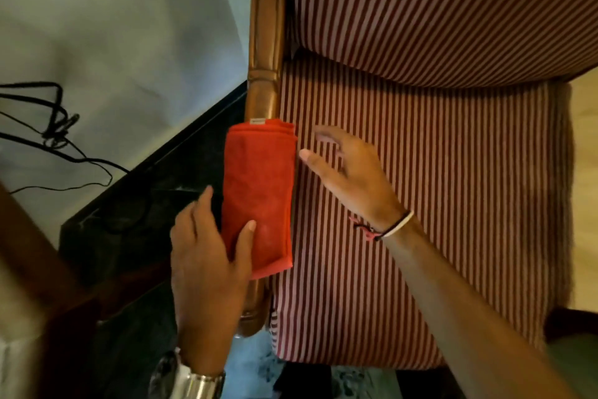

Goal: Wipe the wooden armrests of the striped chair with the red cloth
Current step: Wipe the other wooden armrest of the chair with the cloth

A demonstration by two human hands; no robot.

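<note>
Step in hand: the person is at the start of a wiping pass on one wooden armrest (263, 43); the red cloth (259, 195) is folded into a long pad and draped over the rail, but neither hand bears down on it firmly yet, so this looks like settling the cloth rather than rubbing.

Red cloth: it lies lengthwise on the armrest, left of centre in the view, covering the near stretch of the rail; bare wood shows beyond it toward 12 o'clock and a short piece of rail end shows below it toward 6 o'clock.

Left hand (207, 253): it sits at about 7 o'clock from the cloth, fingers loosely spread; the thumb lies on the cloth's lower part and the other fingers run along its outer edge. It steadies the cloth and does not clench it.

Right hand (349, 169): open and flat, fingers spread, at 3 o'clock from the cloth over the striped chair (420, 188) seat. Its fingertips are just beside the cloth's inner edge; the blur makes it hard to say whether they touch it. It holds nothing.

Next move: one hand would need to close over the pad, press it round the rail and draw it toward 12 o'clock, where the wood is uncovered and has a turned groove that calls for extra pressure.

Left to do: this armrest's far length, and the other armrest, which is out of view.

Surroundings: a dark table (136, 204) stands at 9 o'clock, with black cables (55, 127) beyond it.
</note>
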